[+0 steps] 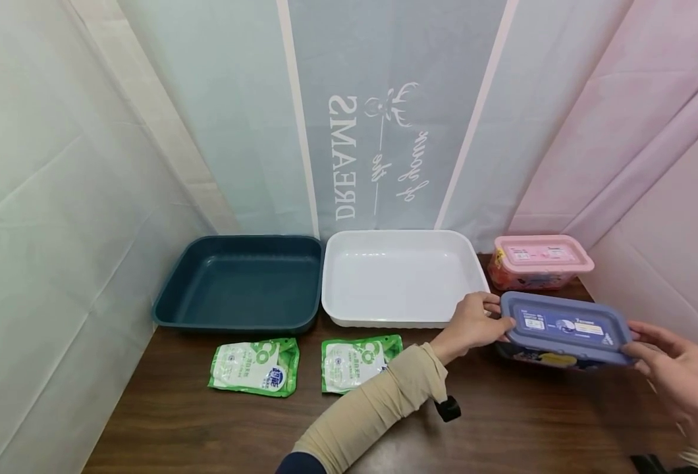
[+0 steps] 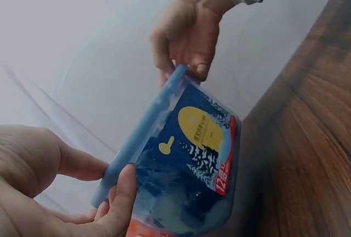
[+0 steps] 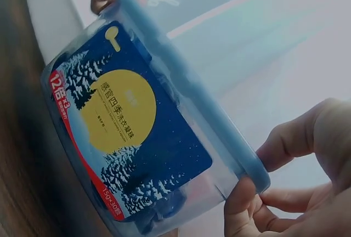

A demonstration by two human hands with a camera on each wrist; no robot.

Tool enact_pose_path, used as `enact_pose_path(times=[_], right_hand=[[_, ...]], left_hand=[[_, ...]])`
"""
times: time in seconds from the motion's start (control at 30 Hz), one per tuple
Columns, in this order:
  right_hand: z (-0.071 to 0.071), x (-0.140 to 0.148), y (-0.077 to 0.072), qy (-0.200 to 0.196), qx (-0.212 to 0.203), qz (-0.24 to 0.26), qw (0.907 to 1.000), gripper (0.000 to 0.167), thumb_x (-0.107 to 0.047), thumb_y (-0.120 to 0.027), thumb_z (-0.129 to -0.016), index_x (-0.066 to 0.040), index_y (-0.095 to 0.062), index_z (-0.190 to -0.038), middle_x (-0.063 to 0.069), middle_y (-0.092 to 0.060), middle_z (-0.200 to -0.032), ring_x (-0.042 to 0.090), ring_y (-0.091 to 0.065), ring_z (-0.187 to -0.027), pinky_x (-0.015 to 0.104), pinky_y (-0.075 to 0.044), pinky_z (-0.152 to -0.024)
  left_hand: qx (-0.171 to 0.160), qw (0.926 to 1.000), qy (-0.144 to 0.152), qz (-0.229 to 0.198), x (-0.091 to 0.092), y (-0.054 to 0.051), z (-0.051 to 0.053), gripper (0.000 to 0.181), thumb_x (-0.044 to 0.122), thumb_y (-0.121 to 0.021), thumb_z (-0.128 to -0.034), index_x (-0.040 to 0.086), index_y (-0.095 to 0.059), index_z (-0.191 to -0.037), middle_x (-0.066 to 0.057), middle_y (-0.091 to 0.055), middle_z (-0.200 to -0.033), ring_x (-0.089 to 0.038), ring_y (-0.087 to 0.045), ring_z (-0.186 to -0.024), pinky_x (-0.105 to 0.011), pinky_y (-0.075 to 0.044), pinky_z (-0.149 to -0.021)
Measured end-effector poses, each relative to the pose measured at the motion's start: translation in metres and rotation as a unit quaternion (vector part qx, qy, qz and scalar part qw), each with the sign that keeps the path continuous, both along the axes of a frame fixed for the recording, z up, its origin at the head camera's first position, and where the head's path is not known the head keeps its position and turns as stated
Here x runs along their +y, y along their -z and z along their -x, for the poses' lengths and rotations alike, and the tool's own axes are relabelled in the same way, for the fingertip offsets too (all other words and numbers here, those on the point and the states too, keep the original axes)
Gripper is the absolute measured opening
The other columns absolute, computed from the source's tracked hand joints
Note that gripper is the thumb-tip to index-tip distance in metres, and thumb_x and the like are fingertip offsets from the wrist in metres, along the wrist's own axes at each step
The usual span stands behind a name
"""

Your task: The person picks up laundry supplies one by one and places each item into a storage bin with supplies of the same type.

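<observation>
– While you have the blue-lidded box (image 1: 562, 332) at the right of the scene, how are your hands set?

– Apart from each other, one per end: your left hand (image 1: 470, 326) pinches the left end of the lid (image 3: 192, 86), your right hand (image 1: 681, 368) pinches the right end, thumb and fingers at the rim

– Box down on the table (image 1: 521, 428) or lifted?

– Can't tell if its base touches. It's angled, right end nearer you, label (image 3: 126, 116) with a yellow circle on your side

– Rest?

– Pink-lidded box (image 1: 541, 257) just beyond yours, far right. White tray (image 1: 402, 283) left of both, dark teal tray (image 1: 254, 283) further left. One green-and-white packet (image 1: 254, 368) near side of the teal tray; second packet (image 1: 349, 362) near side of the white one, partly behind your left forearm
</observation>
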State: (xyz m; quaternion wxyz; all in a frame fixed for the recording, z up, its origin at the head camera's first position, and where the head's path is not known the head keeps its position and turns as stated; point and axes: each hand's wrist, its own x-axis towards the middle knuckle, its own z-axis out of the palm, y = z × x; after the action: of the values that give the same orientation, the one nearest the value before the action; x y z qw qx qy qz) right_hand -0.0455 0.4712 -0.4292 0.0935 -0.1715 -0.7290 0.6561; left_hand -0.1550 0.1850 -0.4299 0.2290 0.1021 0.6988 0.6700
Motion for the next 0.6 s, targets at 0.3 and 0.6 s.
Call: enact_pose_path(times=[0.3,0.6], right_hand=[[0.005,-0.005,-0.008,-0.023,0.073,0.100,0.9920,0.057,0.020,-0.052,-0.098,-0.027,-0.082,-0.101,-0.010,-0.069,-0.088,-0.001,-0.061,-0.075,0.013,-0.048,-0.053],[0.014,-0.014,-0.021,-0.035,0.122,0.162,0.9785,0.055,0.024,-0.048,-0.098,-0.016,-0.084,-0.105,-0.003,-0.070,-0.088,0.004,-0.064,-0.074,0.015,-0.051,-0.053]], left_hand=[[-0.017,0.9969,0.034,-0.069,-0.014,-0.008,0.014,0.039,-0.005,-0.076,-0.0942,-0.008,-0.063,-0.131,-0.002,-0.064,-0.099,-0.027,-0.076,-0.071,-0.047,-0.066,-0.080],[-0.047,0.9960,0.025,-0.072,-0.021,-0.015,0.022,0.033,-0.005,-0.077,-0.0941,-0.007,-0.065,-0.124,-0.004,-0.065,-0.098,-0.033,-0.077,-0.080,-0.037,-0.067,-0.074]])
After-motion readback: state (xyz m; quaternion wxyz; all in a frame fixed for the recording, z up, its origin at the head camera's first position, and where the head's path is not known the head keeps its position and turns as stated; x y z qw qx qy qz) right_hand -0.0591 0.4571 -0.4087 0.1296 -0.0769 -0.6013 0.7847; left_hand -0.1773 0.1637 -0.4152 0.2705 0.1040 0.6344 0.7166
